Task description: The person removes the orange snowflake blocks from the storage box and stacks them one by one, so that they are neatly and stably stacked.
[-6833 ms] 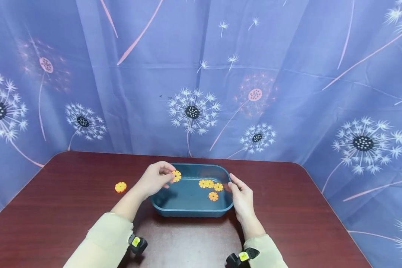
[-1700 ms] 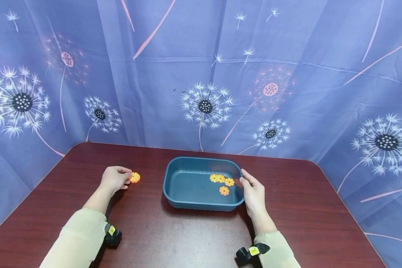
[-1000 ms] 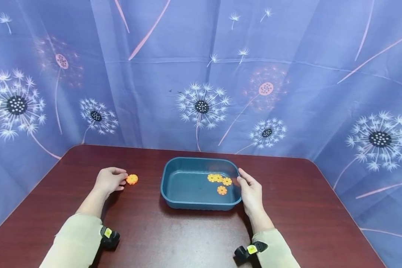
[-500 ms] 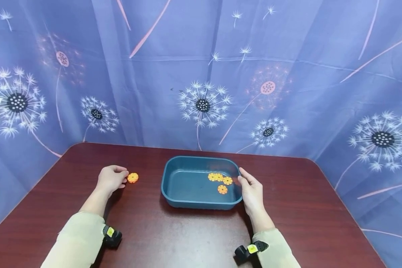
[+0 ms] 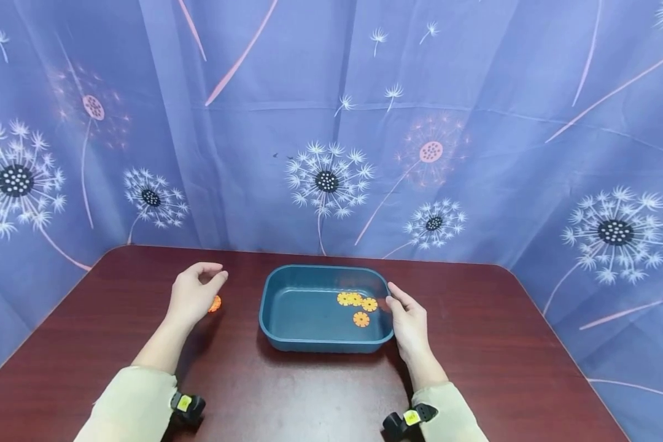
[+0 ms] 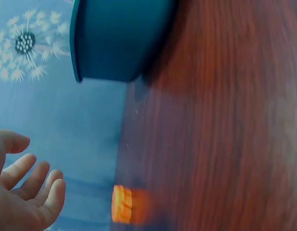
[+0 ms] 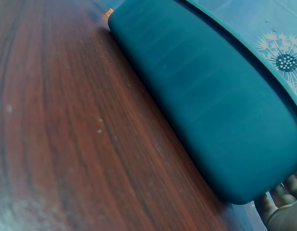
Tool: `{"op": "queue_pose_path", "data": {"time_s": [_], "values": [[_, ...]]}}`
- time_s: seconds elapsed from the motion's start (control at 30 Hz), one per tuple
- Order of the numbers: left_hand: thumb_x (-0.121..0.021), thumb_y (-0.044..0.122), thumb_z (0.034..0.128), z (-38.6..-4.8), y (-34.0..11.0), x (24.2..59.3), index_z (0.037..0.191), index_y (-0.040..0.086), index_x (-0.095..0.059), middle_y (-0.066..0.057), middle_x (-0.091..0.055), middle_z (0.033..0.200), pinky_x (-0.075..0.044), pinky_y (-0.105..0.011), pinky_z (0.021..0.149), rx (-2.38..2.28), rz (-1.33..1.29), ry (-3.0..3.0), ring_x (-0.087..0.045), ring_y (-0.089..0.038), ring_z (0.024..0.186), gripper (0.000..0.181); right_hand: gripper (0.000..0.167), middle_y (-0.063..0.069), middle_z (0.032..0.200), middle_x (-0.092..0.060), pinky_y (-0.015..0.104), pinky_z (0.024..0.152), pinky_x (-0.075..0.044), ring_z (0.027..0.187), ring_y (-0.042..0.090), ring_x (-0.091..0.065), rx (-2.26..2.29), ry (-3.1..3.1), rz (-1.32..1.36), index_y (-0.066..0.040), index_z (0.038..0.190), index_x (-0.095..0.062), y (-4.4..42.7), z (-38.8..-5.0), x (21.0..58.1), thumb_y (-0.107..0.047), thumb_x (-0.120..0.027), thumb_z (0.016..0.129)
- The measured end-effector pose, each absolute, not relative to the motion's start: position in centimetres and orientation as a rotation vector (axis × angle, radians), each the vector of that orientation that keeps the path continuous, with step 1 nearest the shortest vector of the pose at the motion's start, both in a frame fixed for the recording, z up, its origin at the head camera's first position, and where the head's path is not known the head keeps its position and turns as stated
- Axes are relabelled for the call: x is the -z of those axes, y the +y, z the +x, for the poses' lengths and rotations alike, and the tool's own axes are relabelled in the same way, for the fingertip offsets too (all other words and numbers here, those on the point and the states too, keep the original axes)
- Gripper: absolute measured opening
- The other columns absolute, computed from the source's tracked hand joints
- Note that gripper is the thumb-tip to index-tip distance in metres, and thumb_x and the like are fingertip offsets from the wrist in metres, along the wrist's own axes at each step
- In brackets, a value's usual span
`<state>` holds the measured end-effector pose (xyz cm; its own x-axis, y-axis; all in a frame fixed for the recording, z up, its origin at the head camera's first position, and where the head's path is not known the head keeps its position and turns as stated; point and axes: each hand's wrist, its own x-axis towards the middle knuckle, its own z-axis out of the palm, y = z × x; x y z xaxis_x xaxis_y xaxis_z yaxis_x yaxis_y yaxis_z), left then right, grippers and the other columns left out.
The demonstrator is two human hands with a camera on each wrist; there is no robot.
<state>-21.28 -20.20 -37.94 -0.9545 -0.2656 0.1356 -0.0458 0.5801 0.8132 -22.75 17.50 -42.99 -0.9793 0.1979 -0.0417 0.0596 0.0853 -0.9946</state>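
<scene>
My left hand [image 5: 190, 296] hovers above a small stack of orange notched, flower-shaped discs [image 5: 214, 304] on the table, covering part of it in the head view. Its fingers are loosely bent and nothing shows between them. In the left wrist view the disc stack [image 6: 122, 204] stands apart from the left hand [image 6: 28, 192]. My right hand [image 5: 411, 322] grips the right end of a dark teal rectangular basin [image 5: 326, 347], thumb toward the rim. Several yellow and orange discs [image 5: 361, 319] lie flat on the right side of the basin floor.
The basin stands on a dark red wooden table [image 5: 503, 356], right of the stack. A blue curtain [image 5: 243, 153] with dandelion prints hangs along the table's back edge and sides. Black wrist cameras [image 5: 188, 406] sit on both sleeves.
Earlier, my left hand held a disc over the basin. It then moved left to the stack, touched it, and has now lifted off without a disc. My right hand stays on the basin.
</scene>
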Motion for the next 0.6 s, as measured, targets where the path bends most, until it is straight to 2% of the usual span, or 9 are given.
{"op": "queue_pose_path", "data": {"time_s": [0.07, 0.27, 0.3, 0.4, 0.6], "values": [[-0.057, 0.024, 0.0927, -21.1, -19.6, 37.9, 0.118, 0.004, -0.061, -0.017, -0.065, 0.112, -0.049, -0.033, 0.076, 1.351, 0.255, -2.531, -0.062, -0.029, 0.094, 0.032, 0.040, 0.010, 0.142, -0.047, 0.045, 0.110, -0.034, 0.116, 0.032, -0.057, -2.035, -2.246, -0.268, -0.011, 0.136, -0.051, 17.5, -22.7, 43.0, -0.014, -0.050, 0.096], [-0.060, 0.020, 0.0911, -21.0, -17.7, 37.3, 0.112, 0.005, -0.065, -0.014, -0.067, 0.106, -0.047, -0.022, 0.071, 1.395, 0.218, -2.417, -0.061, -0.018, 0.085, 0.026, 0.040, 0.010, 0.142, -0.048, 0.044, 0.110, -0.034, 0.118, 0.030, -0.056, -2.034, -2.242, -0.266, -0.012, 0.136, -0.051, 17.5, -22.8, 42.9, -0.014, -0.050, 0.096], [-0.060, 0.020, 0.0911, -21.0, -17.5, 37.3, 0.112, 0.006, -0.065, -0.014, -0.068, 0.105, -0.046, -0.021, 0.073, 1.387, 0.209, -2.410, -0.060, -0.017, 0.089, 0.025, 0.040, 0.011, 0.141, -0.049, 0.044, 0.110, -0.035, 0.118, 0.031, -0.056, -2.036, -2.241, -0.269, -0.012, 0.136, -0.051, 17.5, -22.7, 43.0, -0.014, -0.050, 0.096], [-0.061, 0.018, 0.0904, -20.9, -16.6, 37.3, 0.110, 0.006, -0.066, -0.013, -0.068, 0.105, -0.046, -0.018, 0.071, 1.427, 0.183, -2.392, -0.061, -0.016, 0.089, 0.024, 0.040, 0.012, 0.140, -0.050, 0.045, 0.110, -0.035, 0.118, 0.030, -0.056, -2.040, -2.248, -0.287, -0.012, 0.136, -0.051, 17.4, -22.6, 43.1, -0.014, -0.050, 0.096], [-0.063, 0.017, 0.0892, -21.0, -14.9, 37.2, 0.110, 0.007, -0.066, -0.012, -0.069, 0.105, -0.048, -0.019, 0.073, 1.516, 0.136, -2.365, -0.063, -0.020, 0.094, 0.023, 0.040, 0.011, 0.141, -0.049, 0.045, 0.110, -0.035, 0.114, 0.032, -0.059, -2.017, -2.259, -0.270, -0.012, 0.136, -0.052, 17.5, -22.7, 43.0, -0.015, -0.050, 0.096]]}}
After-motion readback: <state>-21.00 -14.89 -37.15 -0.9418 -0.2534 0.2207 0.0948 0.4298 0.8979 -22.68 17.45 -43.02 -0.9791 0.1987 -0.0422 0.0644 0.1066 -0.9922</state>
